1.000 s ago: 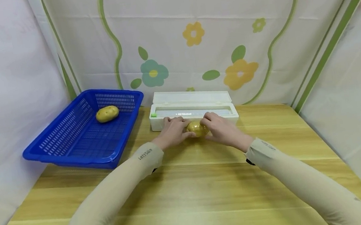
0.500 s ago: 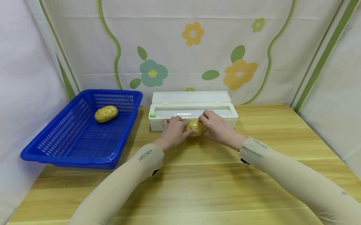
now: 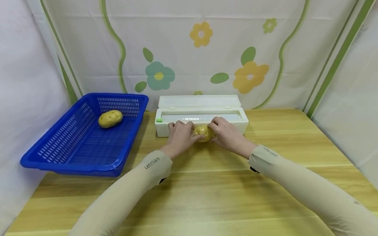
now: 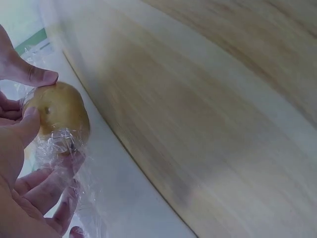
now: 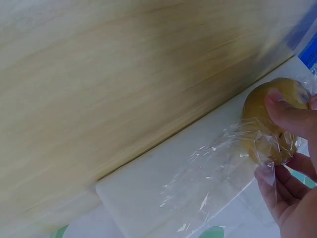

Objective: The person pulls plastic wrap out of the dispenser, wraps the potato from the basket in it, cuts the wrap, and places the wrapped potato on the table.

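Note:
A potato (image 3: 203, 133) partly covered in clear plastic wrap (image 5: 208, 171) is held between both hands, just in front of a white cling film box (image 3: 201, 126) whose lid stands up. My left hand (image 3: 181, 137) grips the potato's left end, its thumb on the skin and its other fingers among the crumpled wrap in the left wrist view. From the right, my right hand (image 3: 227, 135) pinches the potato (image 5: 270, 116), thumb on top and fingers beneath with film between them. Loose film trails off the potato along the box front.
A blue plastic basket (image 3: 114, 157) stands at the left with another potato (image 3: 110, 119) inside. A green slider (image 3: 159, 120) sits at the box's left end. The wooden table (image 3: 199, 210) ends at a flower-printed curtain (image 3: 172, 30) behind.
Both hands keep hold of the potato, which has shifted very slightly. The right hand and forearm have moved a little to the left.

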{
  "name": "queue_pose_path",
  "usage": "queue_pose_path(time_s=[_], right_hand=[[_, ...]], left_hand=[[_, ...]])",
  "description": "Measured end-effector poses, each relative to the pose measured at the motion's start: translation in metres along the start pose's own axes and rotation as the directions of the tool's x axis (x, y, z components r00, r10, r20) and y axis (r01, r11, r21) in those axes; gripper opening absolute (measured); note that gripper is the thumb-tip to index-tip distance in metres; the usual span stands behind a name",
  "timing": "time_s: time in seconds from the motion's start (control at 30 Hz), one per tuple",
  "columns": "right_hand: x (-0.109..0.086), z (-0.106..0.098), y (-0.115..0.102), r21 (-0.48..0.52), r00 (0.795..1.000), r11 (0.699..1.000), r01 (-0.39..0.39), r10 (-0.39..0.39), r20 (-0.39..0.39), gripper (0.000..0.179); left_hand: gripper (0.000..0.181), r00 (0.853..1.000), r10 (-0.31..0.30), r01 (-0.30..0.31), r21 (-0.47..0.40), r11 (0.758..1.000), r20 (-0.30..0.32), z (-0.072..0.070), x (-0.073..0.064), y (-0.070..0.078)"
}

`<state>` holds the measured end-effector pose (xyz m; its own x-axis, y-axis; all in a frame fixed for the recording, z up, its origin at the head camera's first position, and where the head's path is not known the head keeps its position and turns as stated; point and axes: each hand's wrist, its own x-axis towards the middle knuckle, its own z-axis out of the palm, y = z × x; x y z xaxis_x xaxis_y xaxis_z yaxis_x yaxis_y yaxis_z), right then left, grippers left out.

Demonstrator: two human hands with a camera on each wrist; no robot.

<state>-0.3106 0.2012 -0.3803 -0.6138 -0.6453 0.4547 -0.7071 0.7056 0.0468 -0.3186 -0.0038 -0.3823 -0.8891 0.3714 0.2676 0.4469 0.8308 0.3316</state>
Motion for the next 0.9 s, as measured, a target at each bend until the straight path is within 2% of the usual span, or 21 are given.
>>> queue_pose_path(time_s=[0.4,0.6,0.73,0.9], right_hand=[[0.0005,0.0020,0.0022,0.089,0.998,0.994,-0.068,0.067,0.011,0.052],[0.0025,0.0050,0.0026,0.118,0.994,0.987,-0.110,0.106,0.036,0.052],[0.0039,0.0053,0.0012,0.123,0.994,0.986,-0.112,0.110,0.024,0.051],[0.0025,0.0066,0.0031,0.120,0.994,0.987,-0.109,0.109,0.004,0.051]], left_hand=[[0.038,1.000,-0.007,0.009,-0.116,0.993,0.017,-0.0018,0.0038,-0.0067],[0.033,1.000,0.012,-0.011,-0.101,0.995,0.003,-0.0015,0.0036,-0.0089],[0.033,1.000,0.022,-0.022,-0.065,0.998,0.000,-0.0004,0.0028,-0.0077],[0.032,1.000,0.016,-0.016,-0.067,0.998,-0.004,0.0002,0.0025,-0.0056]])
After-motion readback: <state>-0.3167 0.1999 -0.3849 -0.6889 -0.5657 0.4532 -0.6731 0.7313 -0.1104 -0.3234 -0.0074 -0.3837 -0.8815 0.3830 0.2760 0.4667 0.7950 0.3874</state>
